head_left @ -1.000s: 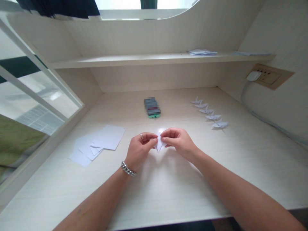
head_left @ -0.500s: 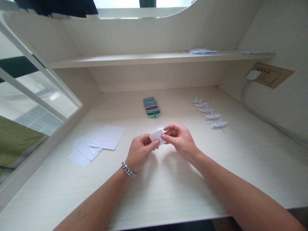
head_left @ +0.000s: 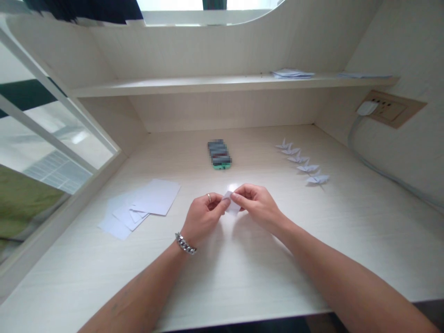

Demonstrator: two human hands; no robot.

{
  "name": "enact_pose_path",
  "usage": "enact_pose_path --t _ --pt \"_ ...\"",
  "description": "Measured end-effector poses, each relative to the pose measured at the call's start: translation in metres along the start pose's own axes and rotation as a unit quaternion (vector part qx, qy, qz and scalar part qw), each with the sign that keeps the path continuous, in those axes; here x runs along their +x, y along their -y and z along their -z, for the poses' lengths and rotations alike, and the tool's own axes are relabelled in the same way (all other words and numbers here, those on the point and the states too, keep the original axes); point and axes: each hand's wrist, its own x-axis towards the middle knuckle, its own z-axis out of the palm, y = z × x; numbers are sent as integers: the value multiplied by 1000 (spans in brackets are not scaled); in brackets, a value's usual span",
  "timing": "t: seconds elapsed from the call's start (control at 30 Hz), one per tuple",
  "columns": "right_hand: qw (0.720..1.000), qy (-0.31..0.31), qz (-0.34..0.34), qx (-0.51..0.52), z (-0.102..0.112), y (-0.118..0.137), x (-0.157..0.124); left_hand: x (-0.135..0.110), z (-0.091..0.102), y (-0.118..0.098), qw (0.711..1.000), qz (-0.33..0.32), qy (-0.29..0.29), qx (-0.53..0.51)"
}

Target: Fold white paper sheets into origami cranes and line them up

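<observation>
One small, folded piece of plain white paper (head_left: 233, 209) sits smack between the two hands, just over the near-middle part of the pale wood-look desk (head_left: 243, 286). Can't tell if its lower tip touches the surface.

Main thing to look at: neither hand is nearer, both are on it. The left hand (head_left: 204, 216) has its thumb pressed on the paper's left side, and the right hand (head_left: 259, 203) pinches the upper right side between thumb and fingers. So each grip is closed on the paper, with the thumb tips almost meeting. The bit that shows hangs below the thumbs toward the person, its longer way running roughly far-to-near with a slight lean right. Fingers cover the edges, so don't quote me on the true long axis.

Around it: loose, flat white paper sheets (head_left: 159, 196) overlap out past the left hand, and a slanting row of little white folded-paper birds (head_left: 317, 179) sits beyond the right one.
</observation>
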Motion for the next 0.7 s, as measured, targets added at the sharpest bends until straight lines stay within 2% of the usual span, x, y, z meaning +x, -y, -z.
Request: enact_pose_path --t 0.27,0.4,0.47,0.57,0.7 --pt "996 -67 -16 47 6 4 3 3 11 3 998 -18 -37 51" --pt "990 -117 -17 73 14 4 6 7 17 7 995 -12 -91 36" --pt "991 -115 -18 73 13 3 6 7 14 8 997 -8 -81 1" --pt "995 -82 -11 61 8 2 5 5 5 8 999 -14 -18 -34" --pt "998 -50 -2 46 3 1 3 3 2 7 1000 -18 -7 -22"
